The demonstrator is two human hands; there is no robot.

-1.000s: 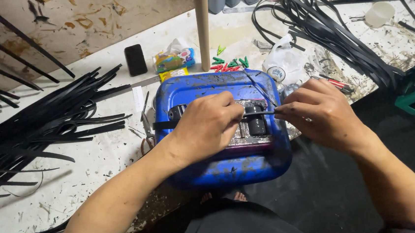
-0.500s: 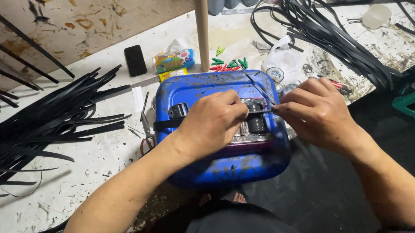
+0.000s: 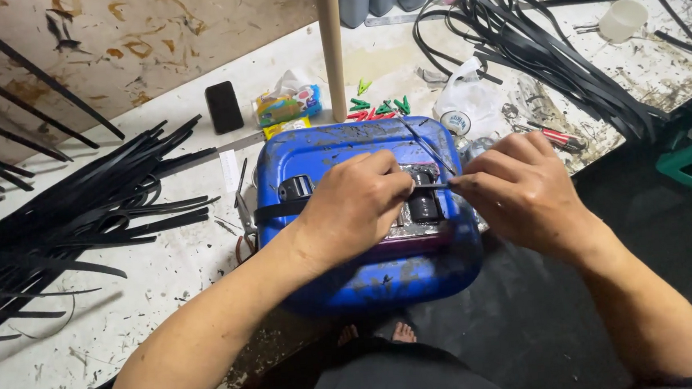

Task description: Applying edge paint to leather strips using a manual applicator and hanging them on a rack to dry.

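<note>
Our fingers (image 3: pixel 378 185) are pinching closed on a thin black strip (image 3: pixel 432 186) that we are stretching across the top of a blue plastic can (image 3: pixel 334 150) lying flat at the middle of the frame. We are pressing the left hand (image 3: pixel 355 210) down on the can, its fingertips curled tight over the strip near a small black clamp-like piece (image 3: pixel 423 205). The strip is running out to the left past a black cap (image 3: pixel 294 189) and over the can's left edge.

Going from the left of the frame, we are seeing a large heap of cut black strips (image 3: pixel 61 233) spread over the stained white table (image 3: pixel 165 299), then a dark phone (image 3: pixel 224 107), a colourful packet (image 3: pixel 288 107) and a wooden pole (image 3: pixel 330 39) standing behind the can. Right of the pole, small green and red pegs (image 3: pixel 376 108) are lying near a white plastic bag (image 3: pixel 466 103).

The right hand (image 3: pixel 519 193) is holding the strip's other end between closed thumb and forefinger, just right of centre. Further right, long black bands (image 3: pixel 548 47) are trailing off the table, with a white cup (image 3: pixel 623 19) in the upper right.

We judge the work as midway: one strip is being handled, a heap is lying already cut, and the long bands are looking uncut.
</note>
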